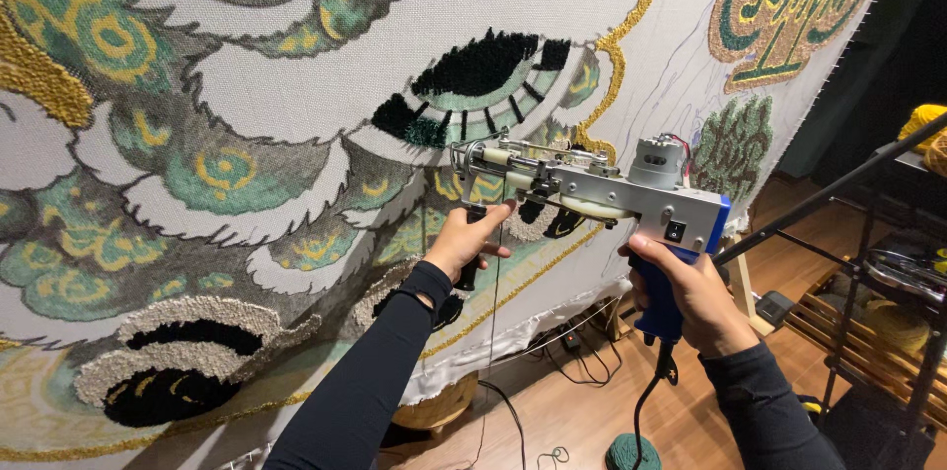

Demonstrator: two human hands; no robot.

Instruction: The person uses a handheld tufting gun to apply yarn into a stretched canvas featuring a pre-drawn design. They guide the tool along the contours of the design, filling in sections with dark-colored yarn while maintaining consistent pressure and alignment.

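A tufting gun is held level against a large stretched cloth, its needle end at the left touching the fabric just below a black and green tufted eye shape. The left hand grips the gun's front handle from below, fingers curled and pressed together around it, thumb side toward the cloth. The right hand wraps the blue rear grip, fingers closed tight around it, with the forefinger up under the metal body near the small black switch. A grey motor sits on top of the gun's rear, and a dark cord drops from the base of the grip toward the wooden floor. A thin strand of yarn hangs straight down below the left hand. The cloth fills the left and top of the view, covered with green, gold and black tufted patterns with bare white areas between them; a gold tufted line curves down just right of the needle. The cloth's right edge slants down behind the gun, and its lower edge hangs loose above the floor. To the right, well apart from the hands, a black metal rack stands with a slanted bar passing close behind the right hand. Cables lie on the floor below the cloth's lower edge, and a green yarn cone stands beneath the grip.
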